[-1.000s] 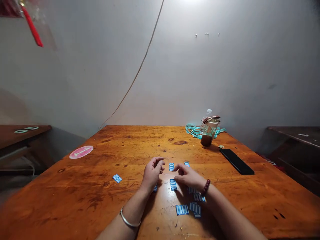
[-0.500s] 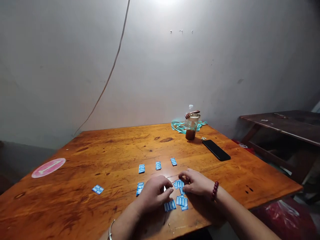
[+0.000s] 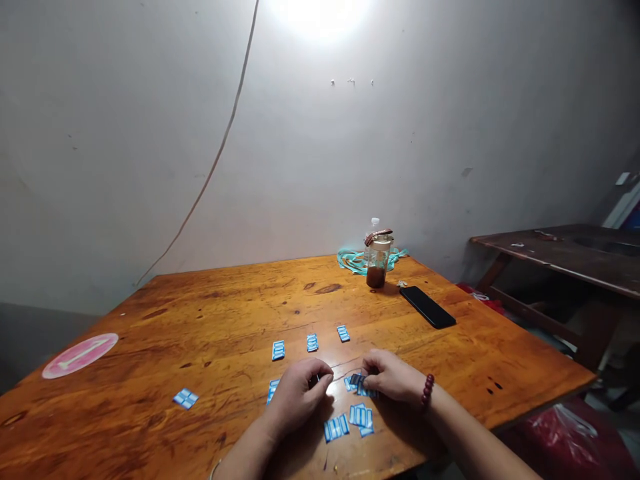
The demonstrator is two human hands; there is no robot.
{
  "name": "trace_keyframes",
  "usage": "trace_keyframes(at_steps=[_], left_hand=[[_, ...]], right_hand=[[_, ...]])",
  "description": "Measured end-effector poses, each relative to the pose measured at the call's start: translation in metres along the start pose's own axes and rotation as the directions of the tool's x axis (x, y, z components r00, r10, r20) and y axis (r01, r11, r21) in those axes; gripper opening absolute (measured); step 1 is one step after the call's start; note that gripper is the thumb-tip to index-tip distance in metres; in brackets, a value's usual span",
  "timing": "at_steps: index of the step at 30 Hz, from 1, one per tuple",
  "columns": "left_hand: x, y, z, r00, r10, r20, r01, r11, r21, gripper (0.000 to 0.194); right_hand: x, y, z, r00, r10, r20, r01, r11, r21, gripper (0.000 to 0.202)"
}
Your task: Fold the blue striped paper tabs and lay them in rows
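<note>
Small blue-and-white rectangular pieces, like little cards, lie in groups on the wooden table. My right hand (image 3: 393,377) pinches one card (image 3: 356,379), its dark-looking face tilted up, just above a loose pile (image 3: 367,392). My left hand (image 3: 300,393) is curled, thumb and forefinger drawn together; whether anything sits between them is hidden. It partly covers a group of cards (image 3: 273,391). Nearer me lie a row of cards (image 3: 336,428) and an overlapping cluster (image 3: 361,417).
Three small card groups (image 3: 278,350), (image 3: 312,343), (image 3: 343,333) lie beyond my hands. Another group (image 3: 185,399) is at left, near a pink round sticker (image 3: 80,355). A black phone (image 3: 427,307), a bottle of brown liquid (image 3: 376,270) and turquoise straps (image 3: 353,261) sit at back right.
My right hand has closed on a card and tilted it up from the pile. My left thumb and forefinger have come closer together. The view has shifted slightly.
</note>
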State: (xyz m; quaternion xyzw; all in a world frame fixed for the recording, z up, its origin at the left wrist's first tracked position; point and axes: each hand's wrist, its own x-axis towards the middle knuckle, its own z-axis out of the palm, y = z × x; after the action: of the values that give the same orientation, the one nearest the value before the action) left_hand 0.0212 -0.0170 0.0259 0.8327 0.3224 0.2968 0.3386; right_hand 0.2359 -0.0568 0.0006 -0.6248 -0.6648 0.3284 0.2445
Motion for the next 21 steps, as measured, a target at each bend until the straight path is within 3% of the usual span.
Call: trace_keyframes(at_steps=[5, 8, 11, 14, 18, 21], left_hand=[[0.002, 0.000, 0.000, 0.998, -0.052, -0.029, 0.050, 0.995, -0.087, 0.019], [0.003, 0.002, 0.002, 0.995, -0.098, -0.025, 0.090, 0.968, -0.234, 0.018], [0.005, -0.001, 0.001, 0.988, -0.152, -0.025, 0.124, 0.884, -0.451, 0.022], [0.008, -0.009, -0.004, 0.963, -0.255, -0.091, 0.161, 0.810, -0.565, 0.022], [0.010, -0.019, -0.013, 0.910, -0.372, -0.184, 0.196, 0.777, -0.598, 0.023], [0.010, -0.021, -0.015, 0.884, -0.420, -0.207, 0.221, 0.764, -0.607, 0.023]], right_hand=[[-0.005, -0.013, -0.006, 1.000, 0.008, 0.029, -0.014, 0.975, 0.222, 0.009], [-0.003, -0.037, -0.003, 0.992, -0.086, -0.091, 0.105, 0.968, 0.228, 0.012], [0.007, -0.062, 0.007, 0.976, -0.181, -0.123, 0.204, 0.955, 0.214, 0.012], [0.022, -0.078, 0.020, 0.954, -0.228, -0.194, 0.272, 0.932, 0.241, 0.018], [0.035, -0.079, 0.027, 0.932, -0.261, -0.250, 0.321, 0.917, 0.238, 0.024], [0.030, -0.062, 0.019, 0.944, -0.263, -0.200, 0.293, 0.945, 0.142, 0.017]])
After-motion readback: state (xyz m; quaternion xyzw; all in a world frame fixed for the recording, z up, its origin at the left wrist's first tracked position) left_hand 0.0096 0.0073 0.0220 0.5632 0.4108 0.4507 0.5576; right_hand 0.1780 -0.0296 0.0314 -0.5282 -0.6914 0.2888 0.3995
